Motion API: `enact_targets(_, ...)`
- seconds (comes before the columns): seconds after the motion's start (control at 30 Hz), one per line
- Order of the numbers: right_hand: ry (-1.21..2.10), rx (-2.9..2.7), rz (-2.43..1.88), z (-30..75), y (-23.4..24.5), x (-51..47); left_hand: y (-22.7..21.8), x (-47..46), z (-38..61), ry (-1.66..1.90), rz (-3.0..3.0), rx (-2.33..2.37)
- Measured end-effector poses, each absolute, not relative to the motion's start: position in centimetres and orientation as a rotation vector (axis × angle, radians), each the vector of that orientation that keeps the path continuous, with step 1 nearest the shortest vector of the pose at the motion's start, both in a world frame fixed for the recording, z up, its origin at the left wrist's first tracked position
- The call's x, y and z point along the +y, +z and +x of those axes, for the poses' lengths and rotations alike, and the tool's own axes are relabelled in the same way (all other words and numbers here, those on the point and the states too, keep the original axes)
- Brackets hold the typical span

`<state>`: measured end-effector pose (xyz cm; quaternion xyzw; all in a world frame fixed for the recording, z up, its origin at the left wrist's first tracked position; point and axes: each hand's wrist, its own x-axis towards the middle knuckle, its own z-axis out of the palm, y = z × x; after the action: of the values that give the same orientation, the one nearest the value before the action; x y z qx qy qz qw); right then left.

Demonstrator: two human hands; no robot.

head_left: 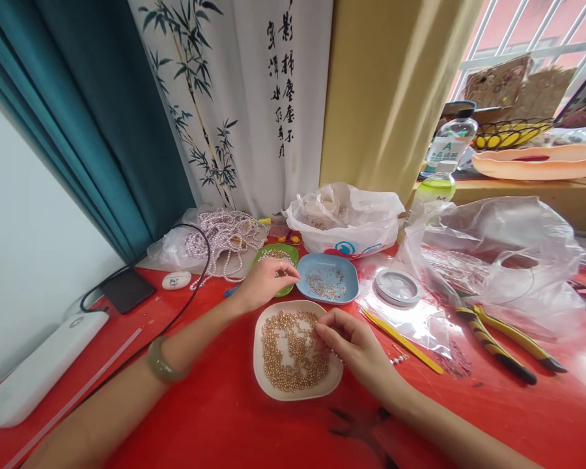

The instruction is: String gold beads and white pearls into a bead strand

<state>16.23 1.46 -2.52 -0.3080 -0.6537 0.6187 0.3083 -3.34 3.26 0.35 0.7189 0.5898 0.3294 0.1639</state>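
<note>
My left hand (pixel 268 281), a jade-coloured bangle at its wrist, hovers over the green tray (pixel 260 254) of pale beads. Its fingertips are drawn together near the rim of the blue tray (pixel 352 286); anything between them is too small to make out. Over the right side of a cream tray (pixel 260 371) holding many gold beads (pixel 289 374), my right hand (pixel 344 335) is closed in a pinch. A few whitish beads (pixel 336 355) show just under this hand; whether they hang from its fingers I cannot tell. Small metal pins (pixel 326 284) lie in the blue tray.
Right of the trays are a wire spool (pixel 397 288), a yellow stick (pixel 405 342), a beaded piece (pixel 399 358) and yellow-black pliers (pixel 498 342). Plastic bags (pixel 344 221) and pearl strands (pixel 224 234) line the back. A black cable (pixel 208 257) arches behind my left forearm. Dark pliers (pixel 359 426) lie in front.
</note>
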Motion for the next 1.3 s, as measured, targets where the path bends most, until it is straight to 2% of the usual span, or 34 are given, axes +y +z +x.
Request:
enact_targets(0.07, 1.635, -1.726, -0.817, 16.2, -2.6, 1.5, 0.7, 4.7, -3.4, 0.698, 2.299, 1.819)
enact_targets(0.3, 1.648, -1.717, -0.835, 16.2, -2.4, 1.4, 0.3, 8.0, -2.2, 0.323, 2.415, 1.833)
enact_targets(0.7, 1.664, -1.706, -0.865, 16.2, -2.3, 1.3, 0.3, 8.8, -1.2, 0.028, 2.459, 1.874)
enact_targets(1.07, 1.656, -1.711, -0.857, 16.2, -2.3, 1.4, 0.9, 9.0, -0.1, 0.018, 2.448, 1.786)
enact_targets(1.3, 1.673, -1.701, -0.862, 16.2, -2.4, 1.5, 1.7, 9.5, -1.2, 0.408, 2.228, 1.765)
